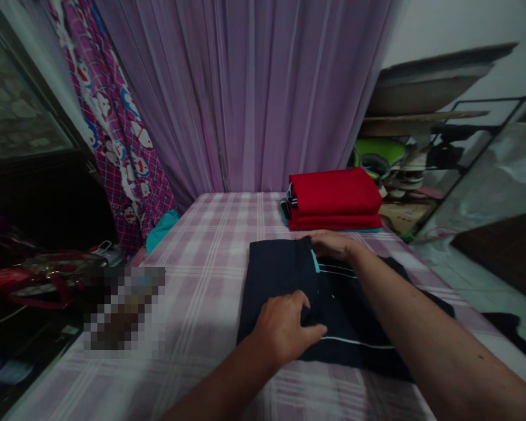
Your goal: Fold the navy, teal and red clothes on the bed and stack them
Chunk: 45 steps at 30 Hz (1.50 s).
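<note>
A dark navy garment (274,275) lies partly folded on the checked cloth, with thin white stripes and a small teal strip near the fold. Its exact kind I cannot tell. Near the front of the folded part, my left hand (280,324) is closed on the fabric's edge, thumb apart and fingers curled in. My right hand (328,242) grips the far corner of the same fold, its fingertips partly hidden behind the cloth. To the right, beneath my right forearm, the rest of the garment spreads out.
Folded red clothes (335,199) form a stack at the far right of the checked bed cover (201,263). Purple curtains (254,93) hang behind. A cluttered rack (421,117) stands on the right. At left are a patterned curtain (118,146), a teal cloth (162,230) and a blurred-out patch.
</note>
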Tool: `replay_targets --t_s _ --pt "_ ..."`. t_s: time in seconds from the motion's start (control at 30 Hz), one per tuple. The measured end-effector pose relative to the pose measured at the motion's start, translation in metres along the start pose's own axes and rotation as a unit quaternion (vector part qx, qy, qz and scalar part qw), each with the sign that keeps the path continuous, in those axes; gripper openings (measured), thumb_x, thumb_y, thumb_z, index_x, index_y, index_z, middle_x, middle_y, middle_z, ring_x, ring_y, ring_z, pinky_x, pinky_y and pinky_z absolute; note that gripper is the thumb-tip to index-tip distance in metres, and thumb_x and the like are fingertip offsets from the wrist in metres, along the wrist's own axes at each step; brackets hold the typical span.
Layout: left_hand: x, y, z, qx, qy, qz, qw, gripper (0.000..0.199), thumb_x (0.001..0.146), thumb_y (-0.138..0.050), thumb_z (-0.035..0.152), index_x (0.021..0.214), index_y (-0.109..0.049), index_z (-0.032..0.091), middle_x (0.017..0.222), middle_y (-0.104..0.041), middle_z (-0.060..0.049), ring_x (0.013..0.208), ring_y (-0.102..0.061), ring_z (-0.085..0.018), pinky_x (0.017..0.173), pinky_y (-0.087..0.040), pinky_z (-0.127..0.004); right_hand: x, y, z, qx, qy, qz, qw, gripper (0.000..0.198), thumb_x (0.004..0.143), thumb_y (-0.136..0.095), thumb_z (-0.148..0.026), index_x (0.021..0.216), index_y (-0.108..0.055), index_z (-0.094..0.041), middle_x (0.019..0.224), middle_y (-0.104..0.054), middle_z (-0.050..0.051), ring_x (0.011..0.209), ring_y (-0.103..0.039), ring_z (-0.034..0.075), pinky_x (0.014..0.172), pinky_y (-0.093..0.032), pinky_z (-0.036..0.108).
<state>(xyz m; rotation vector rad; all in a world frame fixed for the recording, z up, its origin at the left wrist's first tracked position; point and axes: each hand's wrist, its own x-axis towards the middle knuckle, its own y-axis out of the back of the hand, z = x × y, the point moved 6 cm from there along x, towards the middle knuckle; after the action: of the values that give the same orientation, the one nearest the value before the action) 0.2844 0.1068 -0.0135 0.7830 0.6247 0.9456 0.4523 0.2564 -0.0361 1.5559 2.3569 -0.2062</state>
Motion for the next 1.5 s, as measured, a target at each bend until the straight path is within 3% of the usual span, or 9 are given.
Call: replay_targets --t_s 0.2,0.3,0.4,0.57,0.77,0.9,1.13,1.3,1.5 --pt "-0.002 -0.012 0.000 -0.040 -0.038 -0.037 0.998 0.057 0.073 -0.069 0.059 0.117 -0.066 0.022 0.100 -0.073 -0.004 0.088 -0.067 -0.022 0.079 -0.051 -0.033 0.001 0.005 0.024 -0.113 0.052 0.082 0.989 0.030 0.074 -0.068 -0.037 0.098 -0.070 -0.019 0.088 -0.072 0.003 0.075 -0.063 0.016 0.069 -0.051 0.027" --pt "0.005 0.017 -0.005 -0.038 -0.074 0.018 0.996 0.051 0.085 -0.057 0.055 0.125 -0.062 0.024 0.107 -0.073 -0.002 0.089 -0.067 -0.018 0.083 -0.052 -0.030 0.003 -0.007 0.021 -0.291 0.115 0.166 0.935 0.028 0.075 -0.067 -0.026 0.102 -0.070 -0.019 0.099 -0.073 0.004 0.091 -0.065 0.020 0.083 -0.050 0.030" --pt "0.023 0.049 -0.020 0.090 -0.094 0.122 0.984 0.050 0.096 -0.042 0.047 0.137 -0.054 0.021 0.138 -0.060 -0.009 0.129 -0.052 -0.023 0.111 -0.037 -0.040 -0.003 -0.024 0.017 -0.458 0.120 0.214 0.854 0.031 0.084 -0.061 -0.027 0.114 -0.069 -0.022 0.116 -0.071 0.008 0.108 -0.064 0.024 0.093 -0.048 0.034" --pt "0.054 0.023 -0.056 0.214 -0.028 0.031 0.976 0.072 0.093 -0.035 0.065 0.153 -0.031 0.025 0.163 -0.025 -0.010 0.150 -0.017 -0.034 0.118 -0.015 -0.061 -0.020 -0.036 0.006 -0.562 0.102 0.220 0.791 0.035 0.092 -0.050 -0.024 0.121 -0.068 -0.022 0.130 -0.064 0.009 0.120 -0.059 0.023 0.103 -0.043 0.034" --pt "0.059 0.000 -0.056 0.205 0.002 0.010 0.979 0.075 0.091 -0.034 0.068 0.152 -0.033 0.025 0.161 -0.028 -0.012 0.150 -0.017 -0.035 0.117 -0.010 -0.065 -0.047 -0.056 -0.002 -0.515 0.169 0.253 0.802 0.050 0.099 -0.036 -0.034 0.145 -0.048 -0.020 0.151 -0.046 0.010 0.140 -0.041 0.023 0.114 -0.032 0.043" --pt "0.065 0.006 -0.055 0.146 0.007 0.009 0.989 0.069 0.089 -0.044 0.062 0.148 -0.041 0.027 0.160 -0.031 -0.011 0.150 -0.019 -0.034 0.117 -0.008 -0.065 -0.051 -0.077 0.031 -0.530 0.088 0.214 0.816 0.050 0.099 -0.033 -0.037 0.147 -0.045 -0.023 0.155 -0.041 0.010 0.145 -0.032 0.026 0.116 -0.022 0.056" --pt "0.052 0.044 -0.111 -0.175 0.143 0.178 0.958 0.045 0.093 -0.049 0.030 0.135 -0.053 0.014 0.148 -0.049 -0.016 0.137 -0.045 -0.023 0.113 -0.036 -0.035 -0.054 -0.078 0.037 -0.543 0.070 0.208 0.810 0.053 0.101 -0.029 -0.038 0.148 -0.042 -0.018 0.155 -0.039 0.013 0.145 -0.032 0.025 0.116 -0.023 0.055" --pt "0.024 0.032 -0.141 -0.304 0.225 0.075 0.923 0.058 0.090 -0.058 0.043 0.137 -0.045 0.014 0.123 -0.066 -0.016 0.093 -0.069 -0.020 0.071 -0.056 -0.028 -0.081 -0.094 0.012 -0.562 0.105 0.250 0.781 0.052 0.098 -0.041 -0.034 0.146 -0.045 -0.016 0.154 -0.041 0.014 0.144 -0.034 0.029 0.118 -0.018 0.057" --pt "0.014 0.026 -0.131 -0.365 0.263 0.025 0.893 0.065 0.086 -0.065 0.042 0.140 -0.038 0.018 0.119 -0.067 -0.013 0.083 -0.069 -0.016 0.063 -0.053 -0.023 -0.119 -0.159 0.013 -0.537 0.171 0.150 0.812 0.069 0.090 -0.055 -0.052 0.149 -0.043 -0.019 0.155 -0.038 0.018 0.144 -0.033 0.032 0.116 -0.025 0.053"
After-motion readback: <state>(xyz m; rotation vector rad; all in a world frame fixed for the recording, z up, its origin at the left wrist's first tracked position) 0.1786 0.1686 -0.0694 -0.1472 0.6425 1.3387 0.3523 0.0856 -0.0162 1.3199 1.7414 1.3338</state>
